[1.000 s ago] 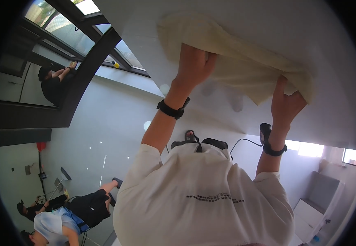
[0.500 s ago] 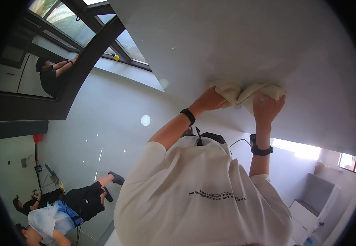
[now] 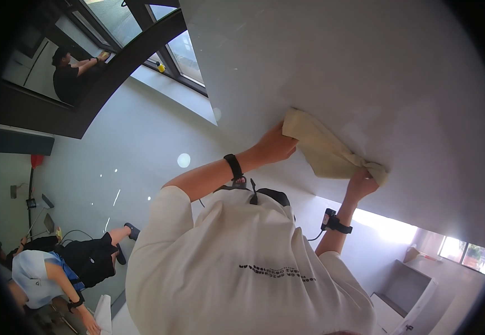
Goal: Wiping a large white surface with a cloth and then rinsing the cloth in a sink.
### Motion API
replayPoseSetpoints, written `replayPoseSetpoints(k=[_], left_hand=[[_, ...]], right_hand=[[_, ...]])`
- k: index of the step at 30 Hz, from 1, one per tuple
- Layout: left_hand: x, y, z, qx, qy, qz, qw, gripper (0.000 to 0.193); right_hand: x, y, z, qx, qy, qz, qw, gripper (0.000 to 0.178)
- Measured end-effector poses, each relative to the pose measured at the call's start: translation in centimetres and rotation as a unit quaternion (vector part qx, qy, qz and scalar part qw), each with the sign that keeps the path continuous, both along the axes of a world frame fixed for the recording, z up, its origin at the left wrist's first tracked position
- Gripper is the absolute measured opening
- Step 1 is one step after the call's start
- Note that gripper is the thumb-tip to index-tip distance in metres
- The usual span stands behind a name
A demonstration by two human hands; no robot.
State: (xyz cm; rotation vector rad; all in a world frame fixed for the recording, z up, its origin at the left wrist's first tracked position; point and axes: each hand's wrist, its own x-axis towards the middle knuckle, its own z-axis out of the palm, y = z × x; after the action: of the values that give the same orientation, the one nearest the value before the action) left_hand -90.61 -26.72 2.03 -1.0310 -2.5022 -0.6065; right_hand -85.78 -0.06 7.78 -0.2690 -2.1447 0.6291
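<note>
Cream cloth (image 3: 327,152) is extending over the pale surface (image 3: 399,72), contact unconfirmed; the left hand (image 3: 276,146) and right hand (image 3: 361,186) are clamping their fingers on opposite ends. Spreading is apparently proceeding; the next move is likely calling for firm grips and even tension.

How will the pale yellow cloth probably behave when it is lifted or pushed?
The pale yellow cloth is probably floppy, because it bends and folds between the left hand and the right hand. Pushed at one edge, it would likely bunch up, as it crumples near the right hand. It looks thin, so perhaps light.
</note>
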Motion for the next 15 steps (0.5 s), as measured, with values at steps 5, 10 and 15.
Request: replayPoseSetpoints(k=[5,10,15], left_hand=[[-1.3,1.4,10.3,0.083,0.054,0.001,0.995,0.040],[-2.4,1.4,11.1,0.169,0.025,0.110,0.979,0.042],[-1.7,1.3,2.2,0.118,-0.003,0.155,0.981,0.044]], right_hand=[[-2.2,-1.3,11.1,0.040,0.137,-0.041,0.989,0.010],[-5.1,-3.9,9.0,0.170,0.180,-0.016,0.969,0.018],[-5.1,-1.6,-0.3,0.348,0.112,-0.017,0.931,0.044]])
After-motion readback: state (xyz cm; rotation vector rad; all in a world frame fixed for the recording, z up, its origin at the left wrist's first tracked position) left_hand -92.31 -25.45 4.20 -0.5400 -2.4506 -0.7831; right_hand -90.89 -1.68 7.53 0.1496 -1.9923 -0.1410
